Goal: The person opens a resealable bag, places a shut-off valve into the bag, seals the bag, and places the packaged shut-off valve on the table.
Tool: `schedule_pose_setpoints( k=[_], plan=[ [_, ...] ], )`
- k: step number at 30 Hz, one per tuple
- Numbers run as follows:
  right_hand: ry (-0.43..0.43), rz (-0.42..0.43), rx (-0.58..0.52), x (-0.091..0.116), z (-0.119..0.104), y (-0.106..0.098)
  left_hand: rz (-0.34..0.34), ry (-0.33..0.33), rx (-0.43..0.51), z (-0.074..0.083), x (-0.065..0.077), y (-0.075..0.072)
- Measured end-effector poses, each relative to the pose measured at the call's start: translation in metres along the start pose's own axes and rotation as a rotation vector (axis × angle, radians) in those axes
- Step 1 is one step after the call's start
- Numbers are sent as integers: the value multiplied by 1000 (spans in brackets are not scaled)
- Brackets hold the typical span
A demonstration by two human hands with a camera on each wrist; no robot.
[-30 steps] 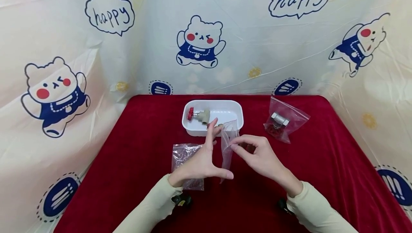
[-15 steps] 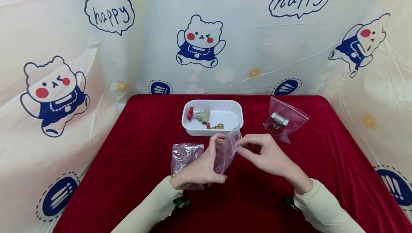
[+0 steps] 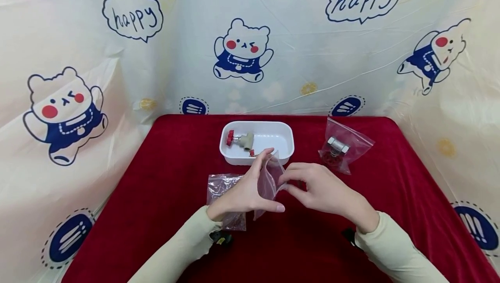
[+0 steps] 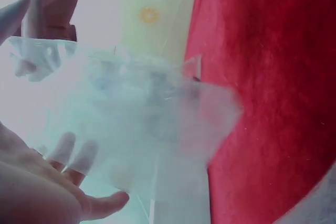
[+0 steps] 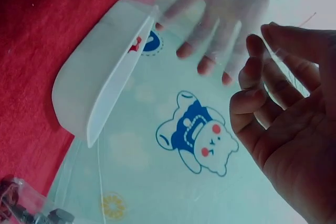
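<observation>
A clear plastic zip bag (image 3: 268, 183) is held upright in front of me, its mouth parted a little. My right hand (image 3: 322, 189) pinches the bag's edge between thumb and fingertips. My left hand (image 3: 244, 192) lies against the other side with straight, spread fingers and the thumb held apart. Through the film in the right wrist view, the left fingers (image 5: 207, 45) show behind the bag. No object is visible inside it. In the left wrist view the bag (image 4: 126, 114) is blurred and covers much of what lies behind.
Behind the hands stands a white tray (image 3: 287, 160) with a beige, red-handled valve (image 3: 247, 141) and a smaller red-handled valve (image 3: 252, 153), partly hidden. Another clear bag (image 3: 218, 182) lies under my left arm. At right, a bag (image 3: 357, 144) holds a metal valve (image 3: 337, 146).
The bag has moved left with my right hand, and its mouth has widened. My left fingers and thumb, bent in toward the bag half a second ago, are spread out again.
</observation>
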State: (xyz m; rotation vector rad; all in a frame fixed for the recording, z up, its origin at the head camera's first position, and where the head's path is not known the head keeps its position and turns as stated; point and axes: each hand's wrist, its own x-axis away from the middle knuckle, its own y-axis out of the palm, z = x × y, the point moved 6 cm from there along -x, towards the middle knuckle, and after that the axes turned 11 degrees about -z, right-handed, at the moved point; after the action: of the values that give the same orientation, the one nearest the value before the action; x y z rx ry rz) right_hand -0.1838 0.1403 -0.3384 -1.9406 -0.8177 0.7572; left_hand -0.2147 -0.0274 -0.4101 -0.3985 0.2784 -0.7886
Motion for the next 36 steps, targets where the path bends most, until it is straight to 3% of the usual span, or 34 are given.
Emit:
schedule_pose_setpoints(
  k=[9,16,19,22,28,32,36],
  plan=[
    [27,-21,86,1,0,2,26,20,78,1,0,-5],
    [28,-52,133,0,-2,3,23,-15,104,-4,6,-5],
    [35,-72,77,-2,0,3,27,-18,108,-6,8,-4],
    [56,-67,-53,-4,5,-2,45,-10,110,-8,11,-5],
    [131,12,-238,-15,26,-24,58,-29,93,-12,14,-6],
    [210,-8,-242,-33,46,-37,26,-74,39,-17,14,-3],
    [250,-105,-142,-58,67,-45,0,-107,2,-20,15,-1]
  ],
)
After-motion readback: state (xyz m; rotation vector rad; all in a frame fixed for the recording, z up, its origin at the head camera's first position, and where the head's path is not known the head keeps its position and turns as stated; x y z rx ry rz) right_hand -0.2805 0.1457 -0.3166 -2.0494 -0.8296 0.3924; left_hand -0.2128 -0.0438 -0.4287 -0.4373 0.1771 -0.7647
